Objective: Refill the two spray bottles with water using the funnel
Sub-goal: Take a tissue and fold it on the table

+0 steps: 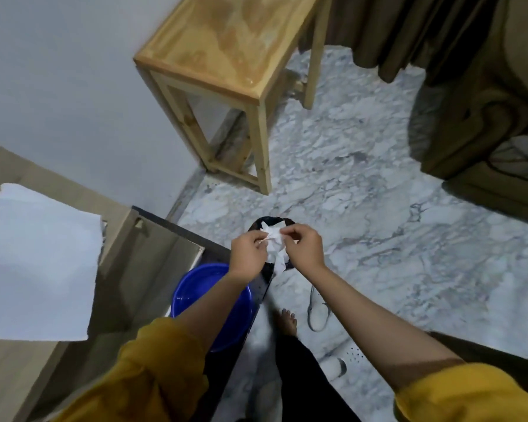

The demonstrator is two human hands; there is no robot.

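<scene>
A crumpled white tissue [275, 245] is pinched between two hands above a dark round bin [258, 223] on a marble floor [378, 208].

The left hand [247, 254] and the right hand [302, 246] each have fingers curled onto the tissue, with mustard-yellow sleeves [153, 376] pushed up the forearms. A blue basin [195, 287] is seen below the left wrist on a dark counter. A wooden table [226, 50] stands beyond. Spray bottles and funnel cannot be made out; no writing is legible.
</scene>
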